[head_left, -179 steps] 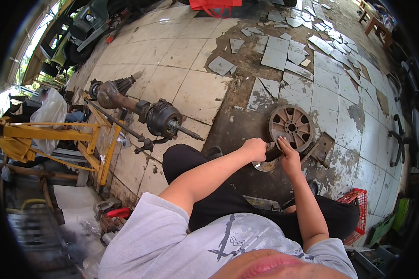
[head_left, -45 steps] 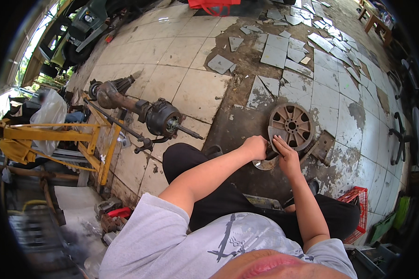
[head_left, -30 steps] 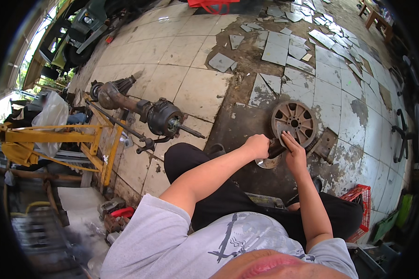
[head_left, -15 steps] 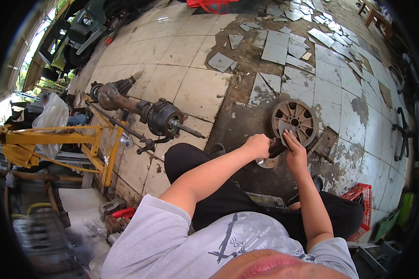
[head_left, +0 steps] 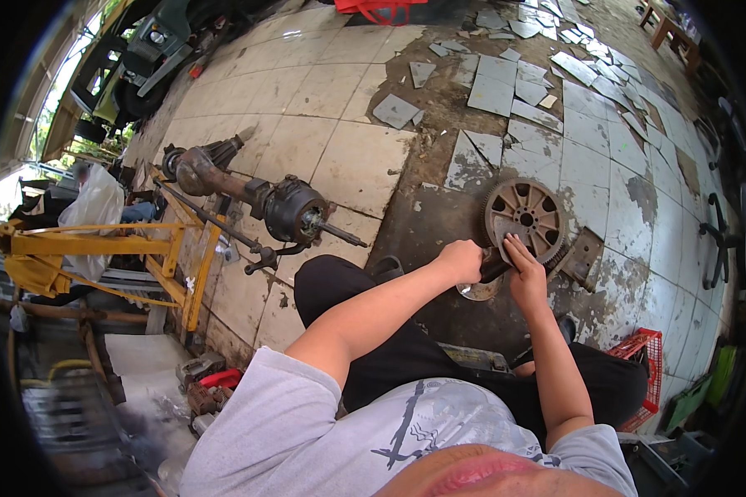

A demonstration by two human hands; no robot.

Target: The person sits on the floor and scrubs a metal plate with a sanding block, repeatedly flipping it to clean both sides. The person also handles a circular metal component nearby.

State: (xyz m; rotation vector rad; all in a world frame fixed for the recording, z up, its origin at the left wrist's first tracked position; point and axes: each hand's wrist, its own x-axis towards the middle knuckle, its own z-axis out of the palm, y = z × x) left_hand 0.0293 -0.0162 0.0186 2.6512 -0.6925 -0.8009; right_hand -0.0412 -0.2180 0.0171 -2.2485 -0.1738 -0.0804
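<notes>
My left hand is closed around a dark, curved metal part; its exact kind is hard to make out. My right hand presses on that part with straight fingers held together. A thin grey piece shows at its fingertips, mostly hidden. Just beyond the hands is a rusty toothed flywheel with openings around its centre. Beneath the dark part, a round shiny metal piece is partly covered. Beside the flywheel sits a worn metal plate with holes.
A rusty axle assembly lies on the tiles to the left, near a yellow metal frame. Broken tiles are scattered farther off. A red plastic crate stands by my right knee, and a vehicle is at the far left.
Both hands stay almost in place. The grey piece at my right fingertips has shifted slightly toward the left hand, and less of it shows.
</notes>
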